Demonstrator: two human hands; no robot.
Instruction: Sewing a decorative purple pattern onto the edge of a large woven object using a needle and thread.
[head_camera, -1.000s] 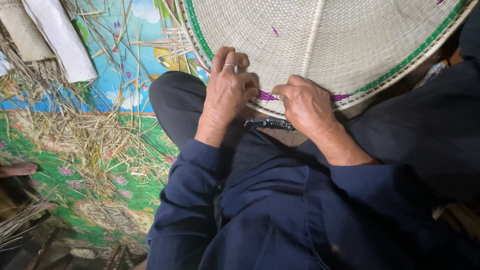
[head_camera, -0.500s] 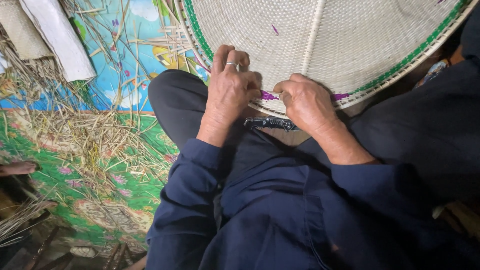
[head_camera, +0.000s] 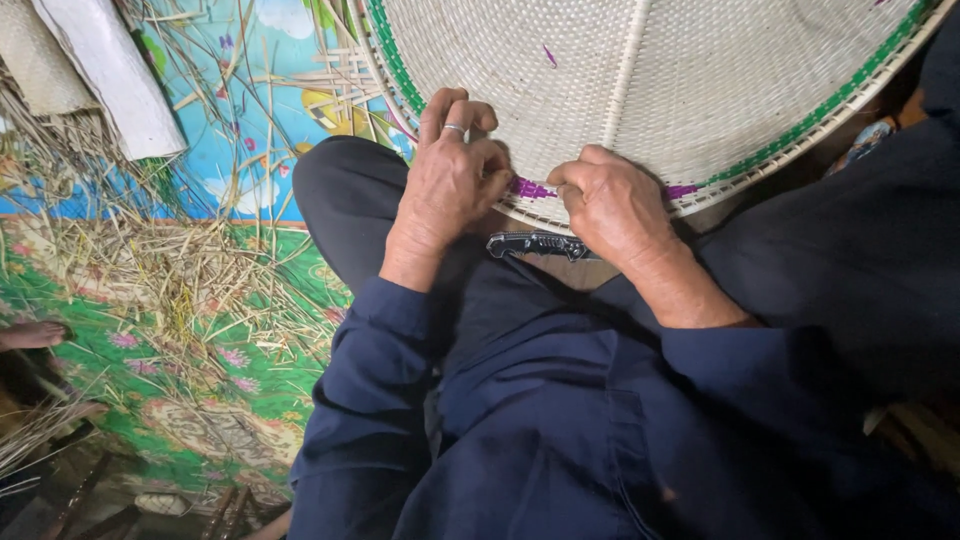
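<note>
A large round woven tray (head_camera: 700, 80) of pale cane rests on my lap, edged with a green band and a short purple stretch (head_camera: 530, 188) at its near rim. My left hand (head_camera: 450, 185), with a ring on one finger, grips the rim just left of the purple stretch. My right hand (head_camera: 610, 205) pinches the rim just right of it, fingers curled tight. A folded pocket knife (head_camera: 540, 243) with a black and silver handle lies on my lap under the hands. Both sleeves are dark blue.
A colourful patterned mat (head_camera: 200, 330) covers the floor to the left, strewn with loose straw and cane strips (head_camera: 190, 270). A rolled pale mat (head_camera: 100, 70) lies at the top left. Another person's foot (head_camera: 30, 335) shows at the left edge.
Both hands stay on the rim at the same spot; the fingers have only shifted slightly. The knife and tray have not moved.
</note>
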